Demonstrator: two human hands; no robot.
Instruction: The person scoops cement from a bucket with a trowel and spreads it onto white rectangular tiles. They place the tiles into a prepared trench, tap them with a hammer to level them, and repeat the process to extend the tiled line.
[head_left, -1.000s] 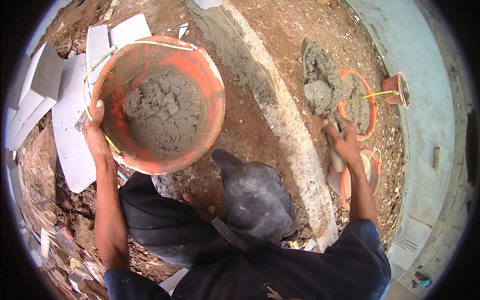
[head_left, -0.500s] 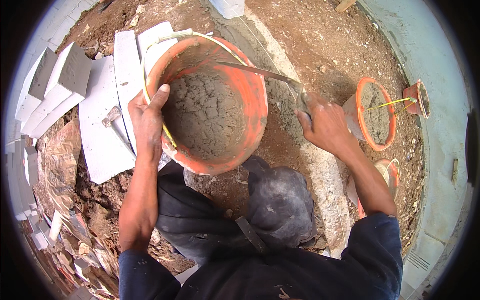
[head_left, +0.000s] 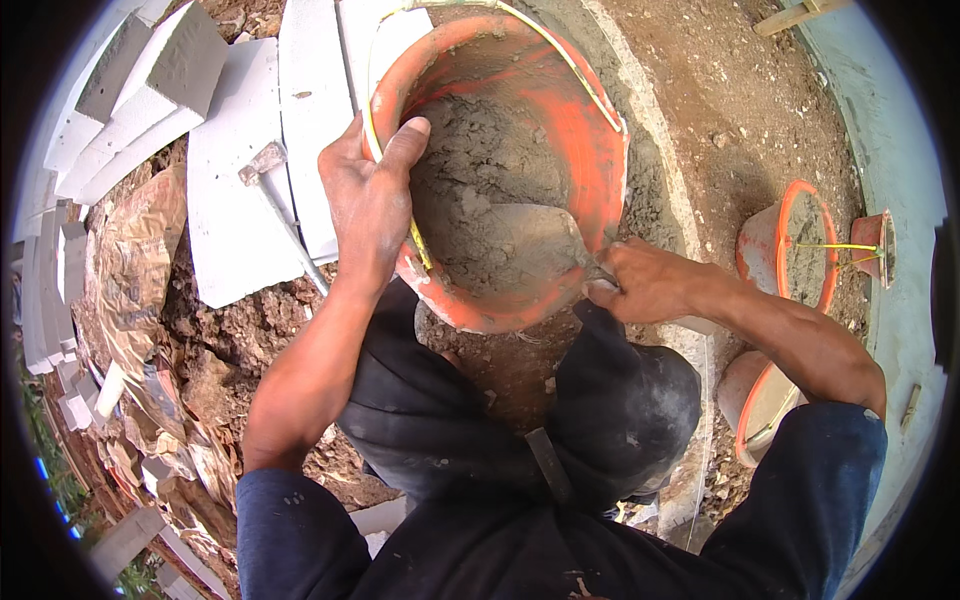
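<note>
A large orange bucket (head_left: pixel 596 130) is tilted in front of me, with grey mortar (head_left: pixel 475 150) inside. My left hand (head_left: pixel 372 195) is closed on its left rim, thumb over the edge, close to the yellow-and-white handle (head_left: pixel 371 125). My right hand (head_left: pixel 645 282) is at the lower right rim, fingers wrapped round the handle of a trowel. Inside the bucket, the trowel's blade (head_left: pixel 535 238) lies against the mortar, its surface smeared grey.
White blocks (head_left: pixel 235 170) lie at left, with a hammer (head_left: pixel 270 195) on them. More blocks (head_left: pixel 150 90) are stacked farther left. At right stand a bucket of mortar (head_left: pixel 830 255), a small bucket (head_left: pixel 876 250) and another orange-rimmed bucket (head_left: pixel 748 395). A pale wall (head_left: pixel 895 120) curves beyond them.
My right hand has swung the trowel down and toward me, from above the right rim to inside the bucket, its blade now in the mortar. My left hand still grips the rim; the view has shifted.
</note>
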